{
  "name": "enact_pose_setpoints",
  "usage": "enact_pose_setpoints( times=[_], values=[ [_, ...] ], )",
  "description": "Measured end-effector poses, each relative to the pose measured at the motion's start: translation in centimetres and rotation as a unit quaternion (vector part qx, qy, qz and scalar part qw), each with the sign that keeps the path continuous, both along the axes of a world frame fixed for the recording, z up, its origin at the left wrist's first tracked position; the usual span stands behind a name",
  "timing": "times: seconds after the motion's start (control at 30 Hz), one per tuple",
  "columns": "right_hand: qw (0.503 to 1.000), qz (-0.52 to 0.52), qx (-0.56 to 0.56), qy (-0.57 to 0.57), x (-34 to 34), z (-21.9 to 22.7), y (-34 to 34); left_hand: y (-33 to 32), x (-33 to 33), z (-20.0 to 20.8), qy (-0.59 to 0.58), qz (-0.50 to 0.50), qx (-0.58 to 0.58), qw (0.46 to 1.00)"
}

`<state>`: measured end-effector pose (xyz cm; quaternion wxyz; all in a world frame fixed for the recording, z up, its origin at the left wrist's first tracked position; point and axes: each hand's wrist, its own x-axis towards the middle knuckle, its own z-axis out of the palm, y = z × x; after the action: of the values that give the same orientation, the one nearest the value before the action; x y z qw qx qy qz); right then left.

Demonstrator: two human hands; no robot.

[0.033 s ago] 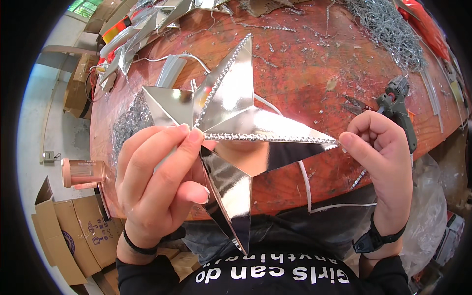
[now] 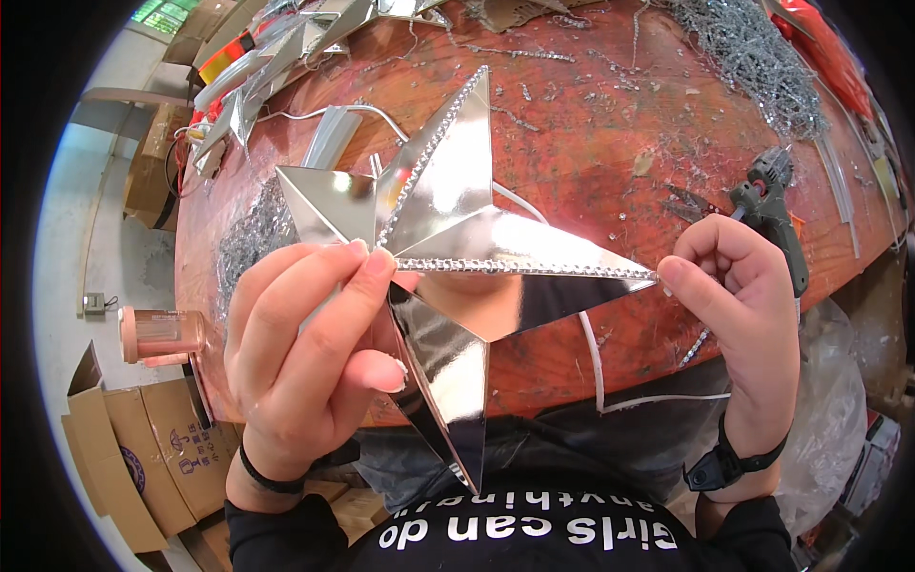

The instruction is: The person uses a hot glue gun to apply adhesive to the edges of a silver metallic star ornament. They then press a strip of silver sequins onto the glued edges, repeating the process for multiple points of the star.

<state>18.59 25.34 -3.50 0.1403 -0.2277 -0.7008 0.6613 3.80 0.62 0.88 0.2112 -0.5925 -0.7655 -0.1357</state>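
Above red wooden table (image 2: 572, 143) | we hold one mirrored star (image 2: 457, 234) | left hand (image 2: 305, 334): fingertips press its centre | right hand (image 2: 739, 286): fingers pinch its right tip | two rhinestone strips (image 2: 524, 268) | one black shirt (image 2: 534, 558), white lettering (image 2: 486, 527)

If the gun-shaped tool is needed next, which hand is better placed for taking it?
Probably the right hand: it is nearer the gun-shaped tool and has only one tip of the silver star at its fingertips, while the left hand holds the star near its centre.

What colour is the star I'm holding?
The star is shiny, mirror-like silver; it shows best in the head view.
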Motion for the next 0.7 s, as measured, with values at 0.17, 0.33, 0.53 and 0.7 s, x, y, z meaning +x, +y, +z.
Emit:
enact_pose_setpoints(
  times=[0.17, 0.33, 0.53, 0.7],
  values=[
    [1.0, 0.009, -0.013, -0.008, 0.2, 0.0, 0.1, 0.1, 0.2, 0.2, -0.007, 0.004, 0.002, 1.0],
    [1.0, 0.02, 0.014, -0.001, 0.4, 0.0, 0.5, -0.1, 0.1, 0.4, -0.017, 0.003, -0.001, 1.0],
    [0.909, 0.037, 0.396, 0.125, 0.2, 1.1, -0.7, 0.0, 0.2, 0.5, -0.002, 0.001, -0.005, 1.0],
    [0.824, 0.069, 0.543, 0.145, -1.0, 0.8, -2.3, 0.0, 0.3, 0.5, -0.008, 0.002, -0.005, 1.0]
  ],
)
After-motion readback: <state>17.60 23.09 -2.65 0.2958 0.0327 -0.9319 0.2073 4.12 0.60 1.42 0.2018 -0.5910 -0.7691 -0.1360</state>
